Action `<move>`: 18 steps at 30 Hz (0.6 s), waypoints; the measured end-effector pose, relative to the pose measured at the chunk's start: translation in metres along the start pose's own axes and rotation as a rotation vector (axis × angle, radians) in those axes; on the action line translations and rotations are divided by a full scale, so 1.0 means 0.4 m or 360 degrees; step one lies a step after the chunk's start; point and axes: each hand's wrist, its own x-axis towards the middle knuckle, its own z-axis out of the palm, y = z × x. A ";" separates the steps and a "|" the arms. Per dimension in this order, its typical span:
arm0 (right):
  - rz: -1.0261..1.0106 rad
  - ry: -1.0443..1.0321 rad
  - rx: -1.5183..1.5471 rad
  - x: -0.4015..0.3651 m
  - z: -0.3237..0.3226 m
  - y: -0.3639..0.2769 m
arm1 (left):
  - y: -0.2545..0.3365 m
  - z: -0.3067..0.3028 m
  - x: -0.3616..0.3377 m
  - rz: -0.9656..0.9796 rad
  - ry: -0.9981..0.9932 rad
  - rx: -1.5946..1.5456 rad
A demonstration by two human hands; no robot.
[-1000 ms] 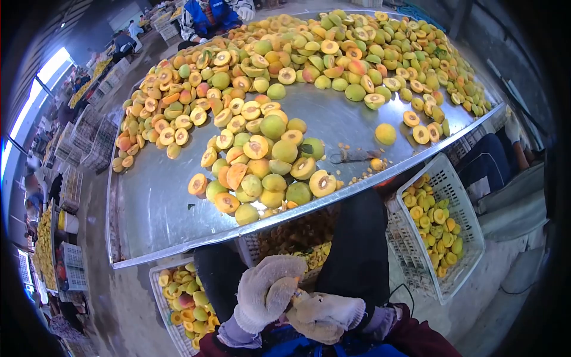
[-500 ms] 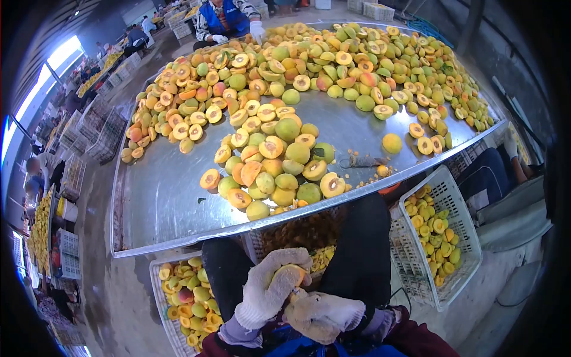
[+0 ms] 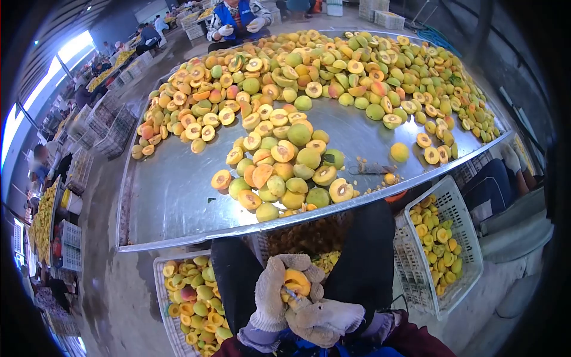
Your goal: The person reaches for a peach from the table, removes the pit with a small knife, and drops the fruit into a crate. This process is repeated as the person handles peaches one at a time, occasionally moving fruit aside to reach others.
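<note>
In the head view, my left hand, in a whitish knit glove, is closed around a yellow peach half with its cut face showing. My right hand, gloved too, is closed on a small metal-tipped tool; the tip touches the peach, and the glove hides the handle. Both hands are together over my lap, below the table edge. Halved and whole peaches lie heaped in front of me on the metal table.
A crate of peach halves stands at my left, another crate at my right. Between my knees sits a container with brown scraps. A dirty tool lies on the table. Across it sits a co-worker in a blue vest.
My left hand has turned so the peach half's cut face shows, with the tool tip against it. The co-worker's gloved hands have drawn back from the pile. The view has shifted slightly.
</note>
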 end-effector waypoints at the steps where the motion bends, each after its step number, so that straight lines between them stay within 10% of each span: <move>1: -0.0124 -0.0054 -0.0246 0.003 -0.003 0.003 | 0.001 0.000 -0.005 0.0010 0.0011 0.0000; 4: 0.0240 -0.0239 0.0137 0.016 -0.024 -0.001 | -0.007 -0.015 -0.005 -0.0015 0.0099 -0.0064; 6: 0.0280 -0.0549 -0.0315 0.030 -0.059 -0.005 | -0.023 -0.045 0.019 -0.0346 -0.0429 -0.1214; 8: 0.0308 -0.0862 -0.0766 0.037 -0.075 -0.003 | -0.025 -0.044 0.008 -0.0320 -0.0173 -0.0904; 16: -0.0326 -0.0187 -0.0889 0.025 -0.080 -0.033 | 0.125 -0.217 -0.130 0.0807 0.1152 0.1254; 18: -0.0317 0.0037 -0.0967 0.027 -0.086 -0.035 | 0.145 -0.402 -0.229 0.0436 0.1519 0.2094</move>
